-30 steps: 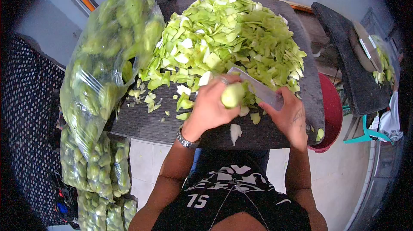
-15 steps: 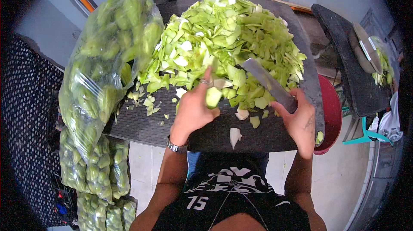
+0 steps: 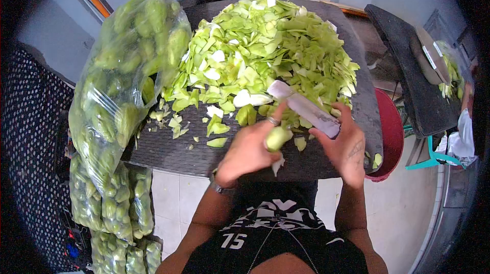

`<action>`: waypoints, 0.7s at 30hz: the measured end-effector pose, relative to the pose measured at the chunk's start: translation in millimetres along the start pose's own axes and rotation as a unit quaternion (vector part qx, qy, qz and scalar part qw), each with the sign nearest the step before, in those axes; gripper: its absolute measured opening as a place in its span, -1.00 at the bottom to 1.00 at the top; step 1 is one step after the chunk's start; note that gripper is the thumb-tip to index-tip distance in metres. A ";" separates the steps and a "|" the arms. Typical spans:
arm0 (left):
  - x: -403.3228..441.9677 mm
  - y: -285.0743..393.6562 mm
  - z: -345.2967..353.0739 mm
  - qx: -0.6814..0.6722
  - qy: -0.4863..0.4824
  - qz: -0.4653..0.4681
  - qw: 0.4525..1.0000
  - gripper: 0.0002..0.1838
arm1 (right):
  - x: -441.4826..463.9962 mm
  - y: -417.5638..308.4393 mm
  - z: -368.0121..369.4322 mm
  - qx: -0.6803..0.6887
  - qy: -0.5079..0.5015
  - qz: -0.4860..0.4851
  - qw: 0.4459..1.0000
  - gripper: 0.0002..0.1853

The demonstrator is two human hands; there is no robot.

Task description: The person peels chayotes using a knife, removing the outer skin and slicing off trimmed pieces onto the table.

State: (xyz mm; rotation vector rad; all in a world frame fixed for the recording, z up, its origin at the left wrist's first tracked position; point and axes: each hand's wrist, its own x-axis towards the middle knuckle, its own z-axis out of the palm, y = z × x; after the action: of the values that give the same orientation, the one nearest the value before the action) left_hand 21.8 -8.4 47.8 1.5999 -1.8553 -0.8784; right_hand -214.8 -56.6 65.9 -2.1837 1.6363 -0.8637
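Observation:
My left hand (image 3: pixel 248 152), with a ring and a metal watch, is closed around a light green piece of vegetable (image 3: pixel 278 138) that looks like chayote. My right hand (image 3: pixel 345 149) grips a wide-bladed knife (image 3: pixel 309 109). Its blade points up and left, just past the left fingertips; the handle is mostly hidden by the hand. Beyond both hands rises a large heap of thin green slices (image 3: pixel 265 44). Loose pieces, among them a green slice (image 3: pixel 217 142), lie on the dark ridged tabletop (image 3: pixel 168 154) near my left hand.
A clear plastic bag of whole green vegetables (image 3: pixel 117 75) leans at the table's left, with several more bags (image 3: pixel 115 202) below. A red tub (image 3: pixel 389 131) stands under the right edge. Farther right are another dark table (image 3: pixel 408 80) and a teal stool (image 3: pixel 434 159).
My left hand has moved right and nearer my body, and the vegetable piece is now beside the knife. The blade has shifted slightly down and left. Some slices by the left hand lie differently.

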 end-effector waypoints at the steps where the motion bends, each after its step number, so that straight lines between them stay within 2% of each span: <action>1: -2.3 -1.1 -6.7 -0.001 0.015 -0.052 0.999 0.20 | -0.2 1.3 -2.2 -0.002 0.006 -0.001 1.000 -0.28; 2: -3.4 -15.5 -6.6 0.032 0.080 -0.034 0.996 0.18 | -0.8 2.4 -4.3 -0.008 0.013 -0.009 1.000 -0.28; 5: -8.6 -24.8 -22.5 -0.011 0.193 -0.052 0.980 0.14 | -3.1 4.3 -7.2 -0.017 0.016 -0.017 1.000 -0.27; 6: -6.4 -23.9 -26.2 -0.011 0.232 -0.003 0.973 0.08 | -4.0 4.5 -6.6 -0.013 0.006 -0.011 1.000 -0.28; 9: -12.4 -7.0 -36.2 -0.038 0.101 0.011 0.994 0.07 | -6.2 2.9 -0.6 0.001 0.003 -0.023 1.000 -0.30; 10: -12.3 -8.6 -26.8 -0.089 0.066 0.048 0.993 0.10 | -6.5 1.0 1.9 0.006 0.007 -0.034 0.999 -0.31; 11: -10.3 -11.5 -18.3 -0.081 0.036 0.086 0.992 0.12 | -6.8 -1.2 2.8 0.013 -0.001 -0.033 0.999 -0.31; 13: -5.0 11.1 -13.9 -0.062 -0.034 0.072 0.995 0.06 | -8.8 -5.6 2.9 0.024 -0.013 -0.026 0.999 -0.30; 14: -3.1 9.3 -9.0 -0.062 -0.021 0.076 0.995 0.06 | -8.9 -7.9 0.9 0.020 -0.016 -0.024 0.999 -0.30; 18: -1.8 -14.7 -11.5 -0.039 0.141 0.009 0.989 0.06 | -14.3 -3.2 -7.0 0.006 -0.017 -0.015 1.000 -0.30; 19: -3.6 -18.0 -21.2 -0.031 0.159 -0.044 0.986 -0.02 | -14.8 0.0 -7.5 0.006 -0.016 -0.017 1.000 -0.30; 21: -1.9 -34.6 -26.4 -0.024 0.281 -0.029 0.959 -0.18 | -13.1 1.8 -8.3 0.024 -0.017 -0.005 1.000 -0.33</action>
State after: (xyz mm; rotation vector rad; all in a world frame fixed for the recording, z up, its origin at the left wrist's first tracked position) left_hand 64.2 -12.9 38.6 1.6619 -1.3792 -0.4188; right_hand -223.6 -43.7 67.6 -2.1632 1.5740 -0.8544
